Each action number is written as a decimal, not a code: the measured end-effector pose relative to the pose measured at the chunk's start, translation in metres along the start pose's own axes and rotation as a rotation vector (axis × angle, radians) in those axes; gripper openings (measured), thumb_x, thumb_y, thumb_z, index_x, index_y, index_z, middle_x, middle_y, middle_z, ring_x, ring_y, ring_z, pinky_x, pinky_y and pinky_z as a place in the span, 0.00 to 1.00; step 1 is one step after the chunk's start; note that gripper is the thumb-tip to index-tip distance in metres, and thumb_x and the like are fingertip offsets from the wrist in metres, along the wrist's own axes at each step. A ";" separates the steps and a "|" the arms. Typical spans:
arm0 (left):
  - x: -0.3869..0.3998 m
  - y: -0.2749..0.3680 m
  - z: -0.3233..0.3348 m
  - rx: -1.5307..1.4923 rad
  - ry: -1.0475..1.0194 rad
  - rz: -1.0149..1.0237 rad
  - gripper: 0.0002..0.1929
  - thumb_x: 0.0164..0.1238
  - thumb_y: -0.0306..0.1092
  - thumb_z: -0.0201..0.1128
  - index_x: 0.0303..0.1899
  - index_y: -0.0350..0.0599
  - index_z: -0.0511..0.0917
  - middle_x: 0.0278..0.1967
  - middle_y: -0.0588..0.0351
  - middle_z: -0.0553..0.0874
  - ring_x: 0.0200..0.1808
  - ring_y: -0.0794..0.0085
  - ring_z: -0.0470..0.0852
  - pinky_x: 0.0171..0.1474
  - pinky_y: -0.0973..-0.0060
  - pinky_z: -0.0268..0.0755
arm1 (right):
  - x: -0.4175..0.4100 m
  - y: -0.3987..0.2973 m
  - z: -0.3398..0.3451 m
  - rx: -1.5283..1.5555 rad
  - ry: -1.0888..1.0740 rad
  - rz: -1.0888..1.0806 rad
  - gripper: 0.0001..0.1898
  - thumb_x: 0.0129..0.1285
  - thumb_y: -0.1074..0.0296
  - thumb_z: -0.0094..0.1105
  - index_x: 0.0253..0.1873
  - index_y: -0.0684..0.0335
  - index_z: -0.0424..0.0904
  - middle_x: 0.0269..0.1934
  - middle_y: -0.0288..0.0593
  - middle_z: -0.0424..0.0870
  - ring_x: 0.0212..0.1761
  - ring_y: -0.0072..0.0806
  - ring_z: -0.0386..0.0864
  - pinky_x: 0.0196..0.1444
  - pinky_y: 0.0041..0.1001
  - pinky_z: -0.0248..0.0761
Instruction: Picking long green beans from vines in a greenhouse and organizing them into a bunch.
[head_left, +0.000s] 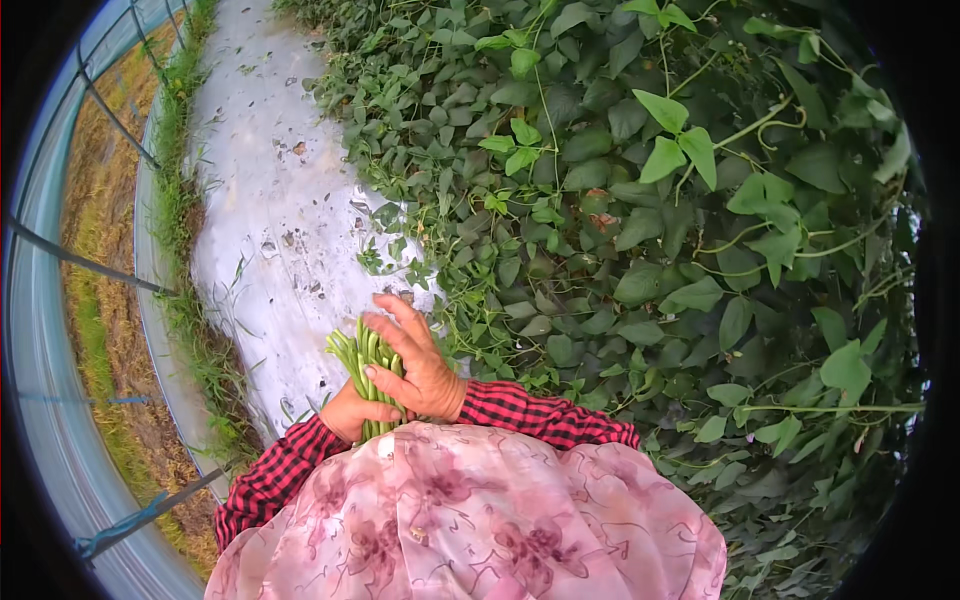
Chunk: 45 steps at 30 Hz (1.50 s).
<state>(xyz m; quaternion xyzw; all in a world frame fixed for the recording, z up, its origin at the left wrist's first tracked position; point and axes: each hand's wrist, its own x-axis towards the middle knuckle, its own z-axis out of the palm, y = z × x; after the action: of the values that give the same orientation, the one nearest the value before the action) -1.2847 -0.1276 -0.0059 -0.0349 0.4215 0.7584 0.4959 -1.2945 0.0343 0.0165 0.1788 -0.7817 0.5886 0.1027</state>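
Observation:
A bundle of long green bean pods (365, 358) is held in front of my body, just past the edge of a pink floral garment (450, 510). My left hand (349, 412) is closed around the lower part of the bundle, its thumb lying across the pods. From the right, my right hand (420, 367) rests against the side of the bundle with its thumb over the pods. Its other fingers are partly spread along the upper ends. Both sleeves are red and black checked. The pods' lower ends are partly hidden by the left hand and the garment.
Dense bean vines (600, 225) fill the right side, with loose tendrils reaching out. A pale ground sheet (270, 195) with dry debris runs ahead. Grass (176, 135) lines its left edge, beside metal hoops (90, 259) and plastic film (45, 375).

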 end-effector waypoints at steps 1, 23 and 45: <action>0.001 0.009 0.000 -0.020 0.025 0.015 0.28 0.43 0.19 0.63 0.52 0.42 0.69 0.39 0.56 0.80 0.40 0.69 0.80 0.43 0.73 0.75 | 0.011 0.004 -0.001 -0.189 -0.081 -0.162 0.27 0.53 0.70 0.58 0.61 0.61 0.65 0.59 0.52 0.62 0.62 0.45 0.60 0.63 0.35 0.55; 0.027 0.211 -0.176 -0.152 -0.122 0.332 0.23 0.47 0.26 0.64 0.46 0.37 0.66 0.30 0.48 0.78 0.34 0.60 0.79 0.41 0.66 0.74 | 0.155 0.106 0.135 0.700 -0.401 0.503 0.38 0.53 0.30 0.50 0.53 0.62 0.65 0.46 0.43 0.69 0.47 0.26 0.67 0.53 0.28 0.59; 0.049 0.251 -0.226 -0.308 0.169 0.212 0.22 0.42 0.30 0.63 0.42 0.40 0.66 0.24 0.48 0.74 0.29 0.57 0.76 0.38 0.62 0.70 | 0.204 0.397 -0.144 -0.331 0.808 1.212 0.35 0.57 0.64 0.58 0.67 0.63 0.52 0.63 0.56 0.61 0.61 0.42 0.66 0.60 0.33 0.61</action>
<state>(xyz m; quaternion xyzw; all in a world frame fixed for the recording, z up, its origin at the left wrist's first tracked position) -1.5881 -0.2824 -0.0221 -0.1294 0.3423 0.8560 0.3651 -1.6468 0.2363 -0.2173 -0.5314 -0.7231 0.4365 0.0651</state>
